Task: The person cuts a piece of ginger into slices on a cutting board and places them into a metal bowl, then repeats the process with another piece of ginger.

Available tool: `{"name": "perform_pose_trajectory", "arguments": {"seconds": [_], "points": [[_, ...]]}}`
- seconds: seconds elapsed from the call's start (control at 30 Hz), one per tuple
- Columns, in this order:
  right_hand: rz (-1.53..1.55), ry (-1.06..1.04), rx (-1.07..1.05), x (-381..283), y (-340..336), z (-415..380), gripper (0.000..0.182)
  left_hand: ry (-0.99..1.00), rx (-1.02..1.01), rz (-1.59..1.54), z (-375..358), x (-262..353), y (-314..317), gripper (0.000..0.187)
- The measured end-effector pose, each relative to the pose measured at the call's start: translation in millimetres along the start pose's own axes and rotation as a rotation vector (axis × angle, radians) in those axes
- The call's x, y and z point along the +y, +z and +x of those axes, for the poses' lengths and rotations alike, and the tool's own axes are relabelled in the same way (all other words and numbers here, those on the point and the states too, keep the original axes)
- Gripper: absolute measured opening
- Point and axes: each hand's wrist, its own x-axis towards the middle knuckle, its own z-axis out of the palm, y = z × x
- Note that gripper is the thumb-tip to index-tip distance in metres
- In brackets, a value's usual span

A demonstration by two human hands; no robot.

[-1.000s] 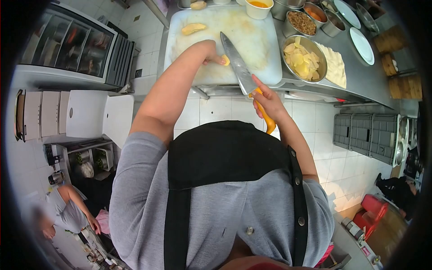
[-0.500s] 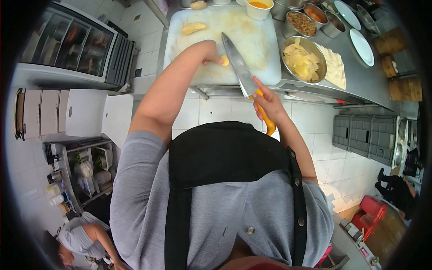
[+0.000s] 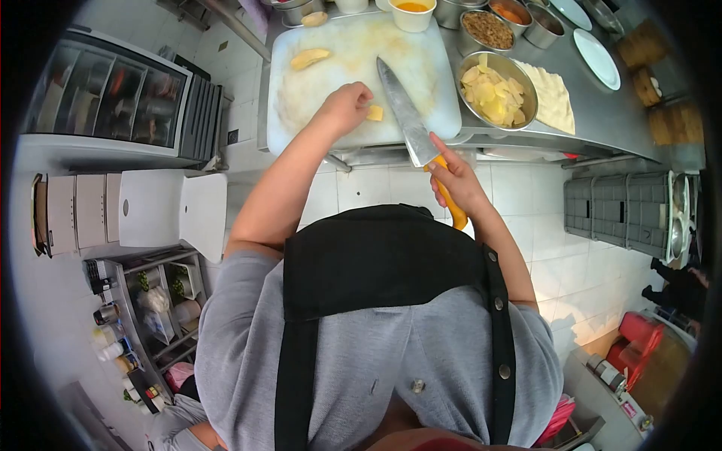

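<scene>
My right hand [image 3: 456, 180] grips the yellow handle of a large kitchen knife [image 3: 406, 113]. The blade points away from me, its tip over the white cutting board [image 3: 346, 45]. Left of the blade, my left hand [image 3: 348, 107] is held loosely curled over the board, with a gap between thumb and fingers. Close by its thumb lies a small cut yellow piece [image 3: 375, 113]. A longer peeled, yellowish piece [image 3: 310, 58] rests near the board's upper left. To the right stands a metal bowl [image 3: 533, 105] full of pale yellow slices [image 3: 492, 92].
A white tub [image 3: 413, 16] of orange contents is at the board's far edge. Metal containers, one with brown crumbly food [image 3: 487, 28], line the back right. A folded cloth [image 3: 553, 98] lies beside the bowl; white plates [image 3: 598, 59] are farther right. Another tan piece [image 3: 314, 19] sits behind the board.
My left hand has turned and drawn slightly back, showing more of its fingers beside the small yellow piece. The knife stays in my right hand. The view has shifted a little.
</scene>
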Motion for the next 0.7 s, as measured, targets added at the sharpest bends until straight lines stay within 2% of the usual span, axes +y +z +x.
{"name": "perform_pose_trajectory", "arguments": {"seconds": [0.03,0.13,0.23,0.53,0.7], "points": [[0.003,0.01,-0.008,0.8,0.8,0.1,0.06,-0.031,0.046,0.061,-2.4,1.2,0.0,0.024],[0.007,0.022,-0.026,0.9,2.1,-1.3,0.06,-0.168,-0.055,0.011,-0.9,0.0,-0.4,0.035],[0.002,0.019,-0.026,1.0,3.3,-1.1,0.06,-0.191,-0.125,0.102,4.0,8.8,-3.4,0.04],[0.033,0.019,0.016,3.4,11.8,-5.2,0.06,-0.255,-0.055,0.172,3.5,22.7,1.9,0.046],[0.057,0.024,0.02,4.4,14.8,-9.1,0.06,-0.232,-0.167,0.24,15.8,21.5,-4.5,0.044]]}}
